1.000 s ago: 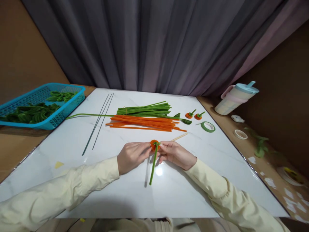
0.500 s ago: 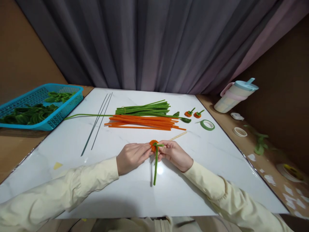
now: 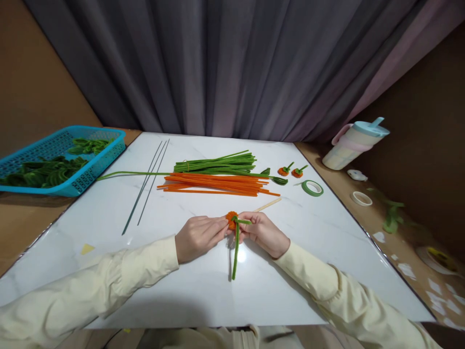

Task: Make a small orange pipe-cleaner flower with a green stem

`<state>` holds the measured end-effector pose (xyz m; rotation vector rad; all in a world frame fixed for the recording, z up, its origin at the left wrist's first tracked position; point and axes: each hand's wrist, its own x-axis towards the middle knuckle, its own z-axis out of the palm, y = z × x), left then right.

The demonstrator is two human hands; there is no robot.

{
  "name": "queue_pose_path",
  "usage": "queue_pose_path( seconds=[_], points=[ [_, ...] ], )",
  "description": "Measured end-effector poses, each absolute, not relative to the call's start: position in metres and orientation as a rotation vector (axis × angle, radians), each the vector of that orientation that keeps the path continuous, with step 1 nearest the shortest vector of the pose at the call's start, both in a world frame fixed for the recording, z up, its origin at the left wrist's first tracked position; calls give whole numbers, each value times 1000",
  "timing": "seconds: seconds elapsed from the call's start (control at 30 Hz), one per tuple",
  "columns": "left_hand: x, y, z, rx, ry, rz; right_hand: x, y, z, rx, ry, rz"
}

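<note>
My left hand (image 3: 198, 237) and my right hand (image 3: 263, 233) meet at the middle of the white marble table (image 3: 109, 232), both pinching a small orange pipe-cleaner flower (image 3: 231, 219). A green pipe cleaner (image 3: 235, 252) is wound round the flower and hangs down toward me as a stem. Its short end sticks out to the right over my right fingers. Beyond my hands lie a bundle of orange pipe cleaners (image 3: 218, 184) and a bundle of green pipe cleaners (image 3: 216, 165).
Two finished orange flowers (image 3: 292, 170) and a green tape roll (image 3: 312, 187) lie at the right rear. Thin dark wires (image 3: 145, 186) lie left of centre. A blue basket (image 3: 83, 179) holds green pieces. A lidded jug (image 3: 350, 143) and white tape roll (image 3: 361, 198) sit right.
The green stem's lower end has swung a little to the right and now hangs nearly straight. Its short end has bent out to the right over my right fingers.
</note>
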<state>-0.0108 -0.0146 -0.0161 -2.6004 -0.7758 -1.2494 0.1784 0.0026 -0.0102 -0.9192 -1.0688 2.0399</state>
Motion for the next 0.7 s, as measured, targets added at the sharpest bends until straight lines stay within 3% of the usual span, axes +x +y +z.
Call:
queue_pose_path(
  seconds=[0.7],
  points=[
    [-10, -14, -20, -2640, -942, -1404, 179, 4, -10, -814, -1041, 2089]
  ],
)
